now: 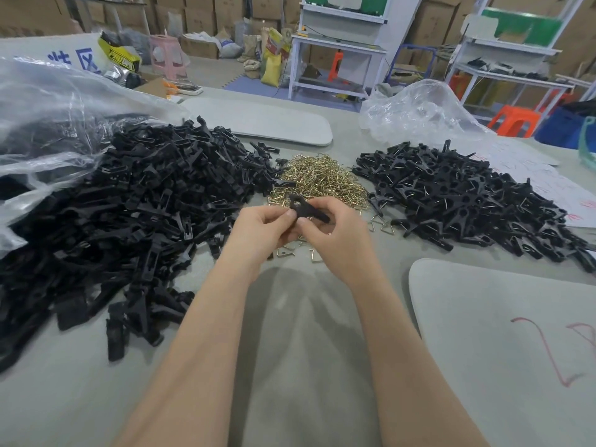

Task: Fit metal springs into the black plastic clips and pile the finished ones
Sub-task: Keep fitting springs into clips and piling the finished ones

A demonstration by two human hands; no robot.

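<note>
A black plastic clip [306, 210] is held between both hands just above the table's middle. My left hand [263, 228] pinches its near end with thumb and forefinger, and my right hand [338, 232] curls its fingers round the far end. Behind them lies a heap of brass-coloured metal springs [319, 182], with a few loose springs [314, 254] under my hands. A large heap of bare black clip halves [129, 214] covers the left. A pile of finished clips [467, 201] with springs fitted lies on the right.
A clear plastic bag [48, 117] spills over the left heap and another crumpled bag [416, 108] sits behind the finished pile. Grey pads lie at the back [264, 121] and near right [500, 333]. Shelving and cardboard boxes stand beyond the table.
</note>
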